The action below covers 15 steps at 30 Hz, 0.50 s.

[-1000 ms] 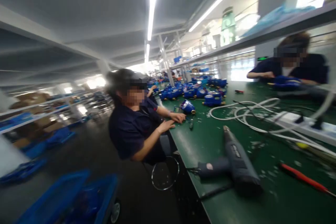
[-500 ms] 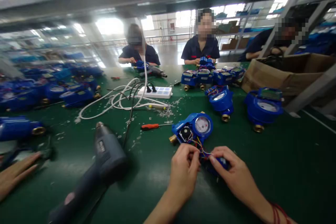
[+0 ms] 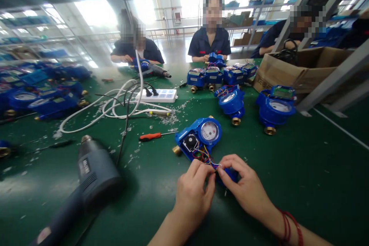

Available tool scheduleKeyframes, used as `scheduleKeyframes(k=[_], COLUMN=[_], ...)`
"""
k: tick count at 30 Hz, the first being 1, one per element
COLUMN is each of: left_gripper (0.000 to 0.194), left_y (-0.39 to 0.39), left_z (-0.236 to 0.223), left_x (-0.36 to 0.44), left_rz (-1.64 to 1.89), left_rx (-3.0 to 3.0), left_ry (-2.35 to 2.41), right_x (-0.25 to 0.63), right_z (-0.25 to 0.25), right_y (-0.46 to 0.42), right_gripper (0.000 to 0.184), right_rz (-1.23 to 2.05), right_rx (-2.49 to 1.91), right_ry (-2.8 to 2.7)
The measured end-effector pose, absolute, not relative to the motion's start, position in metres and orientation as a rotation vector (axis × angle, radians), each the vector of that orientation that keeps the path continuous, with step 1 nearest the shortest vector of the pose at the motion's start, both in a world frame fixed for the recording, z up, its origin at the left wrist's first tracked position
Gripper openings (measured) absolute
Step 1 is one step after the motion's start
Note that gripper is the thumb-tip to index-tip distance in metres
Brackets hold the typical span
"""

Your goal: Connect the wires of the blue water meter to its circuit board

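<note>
A blue water meter point(image 3: 188, 134) with a round dial and a brass fitting lies on the green table, its housing open. Thin coloured wires point(image 3: 205, 156) run out of it to a smaller blue part point(image 3: 230, 175) at its near side. My left hand point(image 3: 193, 188) pinches the wires between thumb and fingers. Closed over the same wires, beside the blue part, is my right hand point(image 3: 245, 184); the fingertips of both hands almost meet. An orange-handled screwdriver point(image 3: 150, 137) lies left of the meter, its shaft pointing at it.
A heat gun point(image 3: 98, 177) rests at the left. Behind are a white power strip point(image 3: 160, 95), looped cables and scraps. More blue meters point(image 3: 230, 103) stand at the back right near a cardboard box point(image 3: 282, 69), with others at the far left. Co-workers sit across the table.
The view has swung, so most things sit farther left and slightly higher. A hand and a meter at the left edge have largely left view. My hands stay on the wires.
</note>
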<state>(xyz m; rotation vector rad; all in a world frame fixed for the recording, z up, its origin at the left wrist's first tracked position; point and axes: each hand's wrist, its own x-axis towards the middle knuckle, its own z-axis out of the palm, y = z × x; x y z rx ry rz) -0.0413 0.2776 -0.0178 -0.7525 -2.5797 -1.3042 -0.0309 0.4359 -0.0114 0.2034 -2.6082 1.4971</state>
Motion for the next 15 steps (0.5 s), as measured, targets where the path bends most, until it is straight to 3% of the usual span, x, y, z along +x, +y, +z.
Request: scheduleKeyframes(k=[15], left_gripper=[0.011], left_y=[0.2834], left_z=[-0.0173], left_x=[-0.0403], left_rz=[-1.532], left_rx=[-0.575], left_ry=[-2.564], right_x=[-0.0325], right_z=[-0.0074], right_y=[0.4411], right_gripper=[0.006], right_rz=[1.631], right_rx=[0.224], right_ry=[-2.642])
